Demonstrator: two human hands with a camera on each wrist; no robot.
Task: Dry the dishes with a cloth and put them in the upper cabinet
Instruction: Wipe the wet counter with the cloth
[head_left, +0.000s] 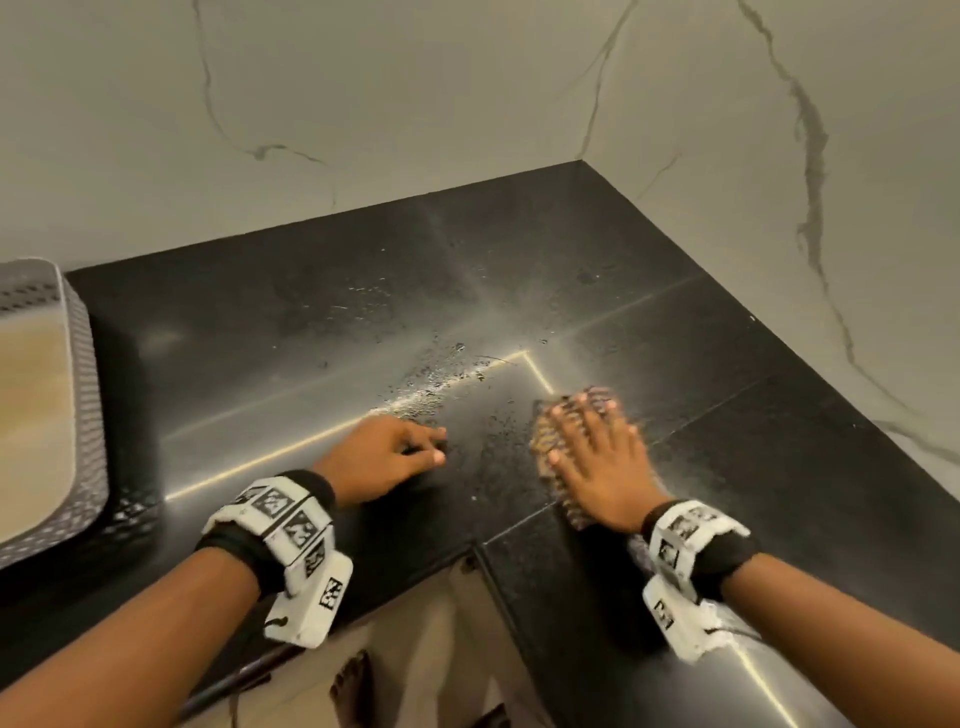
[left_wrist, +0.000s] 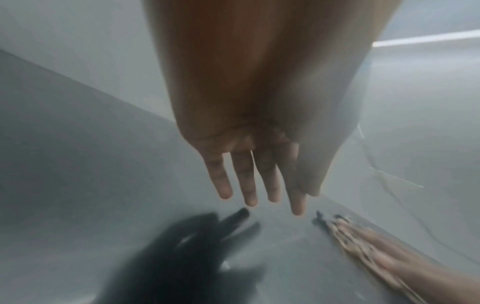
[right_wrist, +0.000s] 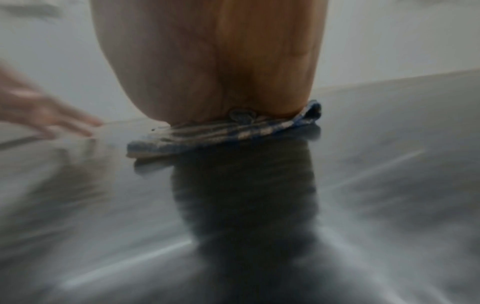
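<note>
Two hands on a black countertop (head_left: 270, 332), both with marker-tagged wrist bands (head_left: 283, 525). Right hand (head_left: 597, 457) lies flat, palm down, on a folded checked cloth (head_left: 545, 431); fingers straight and spread, pressing the cloth onto the counter near the seam where two slabs meet. Cloth mostly hidden under the palm in the head view, edges sticking out at the left side and past the fingertips. Right wrist view shows the heel of the hand sitting on the cloth (right_wrist: 223, 131), blue-and-white check, folded flat against the glossy surface; picture is streaked with blur. Cloth colour reads brownish in the head view, bluish in the wrist view, cannot tell which is true.

Left hand (head_left: 384, 452) rests on the counter just left of the cloth, apart from it, holding nothing; fingers loosely extended, tips touching or almost touching the surface, cannot tell which. Left wrist view has the left fingers (left_wrist: 244, 179) straight and close together above their dark reflection, with the right hand and cloth edge (left_wrist: 345, 240) at lower right.

Water droplets (head_left: 436, 379) scatter over the counter between and beyond the two hands, along a bright light reflection. Perforated white basket (head_left: 78, 395) sits at the far left edge, well apart from both hands. Marble-veined wall (head_left: 467, 104) behind and to the right, meeting in a corner. Person's bare foot (head_left: 353, 686) visible below the counter edge.
</note>
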